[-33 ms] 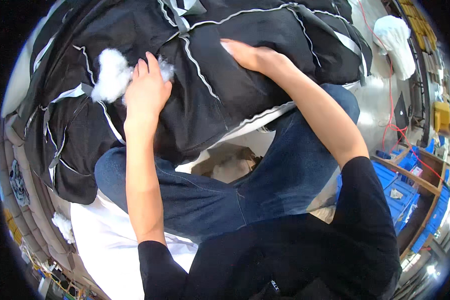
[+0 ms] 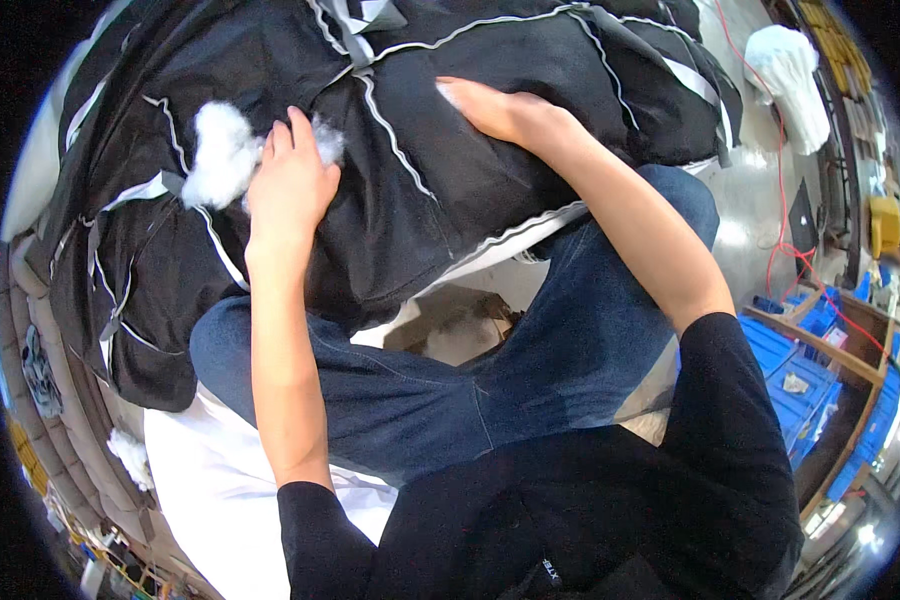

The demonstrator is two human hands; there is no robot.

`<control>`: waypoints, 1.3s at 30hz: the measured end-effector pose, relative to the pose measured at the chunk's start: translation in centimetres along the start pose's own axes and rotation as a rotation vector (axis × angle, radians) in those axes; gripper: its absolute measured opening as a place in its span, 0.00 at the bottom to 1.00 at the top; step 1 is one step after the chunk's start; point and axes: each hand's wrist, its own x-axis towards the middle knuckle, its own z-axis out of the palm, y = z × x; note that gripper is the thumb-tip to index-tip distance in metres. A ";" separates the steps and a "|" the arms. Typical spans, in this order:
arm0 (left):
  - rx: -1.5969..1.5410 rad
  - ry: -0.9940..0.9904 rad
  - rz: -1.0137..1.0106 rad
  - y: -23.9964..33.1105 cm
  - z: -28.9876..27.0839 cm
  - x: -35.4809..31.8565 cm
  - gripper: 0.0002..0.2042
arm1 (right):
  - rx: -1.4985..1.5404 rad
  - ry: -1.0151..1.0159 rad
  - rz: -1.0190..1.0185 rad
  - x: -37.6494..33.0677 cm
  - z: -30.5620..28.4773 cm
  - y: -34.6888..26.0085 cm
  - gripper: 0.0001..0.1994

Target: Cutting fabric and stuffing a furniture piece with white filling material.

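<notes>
A large black fabric cover with pale grey piping [image 2: 440,150] is spread over the knees in blue jeans [image 2: 530,360]. At the left part of this cover, a clump of white fluffy stuffing [image 2: 215,155] sticks out, and it is pressed by the left hand [image 2: 290,185], whose fingers [image 2: 300,135] are curled loosely on it. The right hand [image 2: 500,110] is laid flat and open on the middle of the cover; nothing is grasped by it. No change of position can be noticed, so the stuffing is judged as only partly pushed in.
</notes>
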 end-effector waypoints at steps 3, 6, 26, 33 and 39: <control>-0.033 -0.026 0.016 -0.5 -0.2 0.0 0.39 | 0.060 0.091 0.011 -2.9 -3.7 -4.6 0.20; -0.065 -0.058 0.020 -0.5 -0.4 0.3 0.39 | -0.061 0.148 -0.089 -5.8 -5.7 -4.9 0.18; -0.032 -0.006 0.039 -0.2 -0.8 -0.2 0.36 | -0.419 0.200 -0.103 -1.9 -1.9 -1.7 0.21; -0.251 -0.005 0.155 -2.3 -2.4 0.9 0.33 | -0.035 0.105 -0.133 -2.3 -4.0 -3.1 0.20; -0.602 0.179 0.197 4.4 -7.5 -1.4 0.34 | -0.123 0.618 -0.119 -10.6 -4.8 -11.8 0.17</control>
